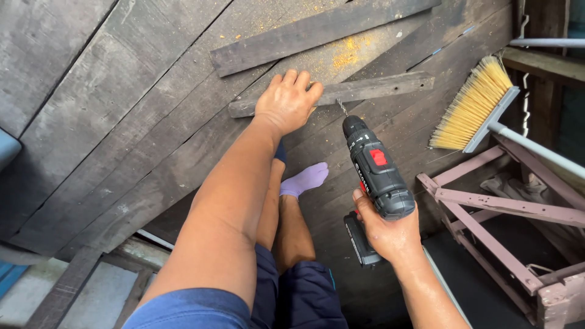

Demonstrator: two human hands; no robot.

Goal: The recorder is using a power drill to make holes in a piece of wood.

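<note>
The wooden strip [365, 88] is pressed flat by the open left hand [287, 102] while the cordless drill [375, 173], gripped in the closed right hand [390, 234], is judged to need its bit seated squarely on the strip.

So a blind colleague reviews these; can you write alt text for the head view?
A right hand holds a black cordless drill, its bit at a short wooden slat the left hand presses onto dark floorboards. A yellow-bristled broom lies right.

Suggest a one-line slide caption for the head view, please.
Left hand presses a short wooden slat to the plank floor; right hand aims a cordless drill at it.
</note>
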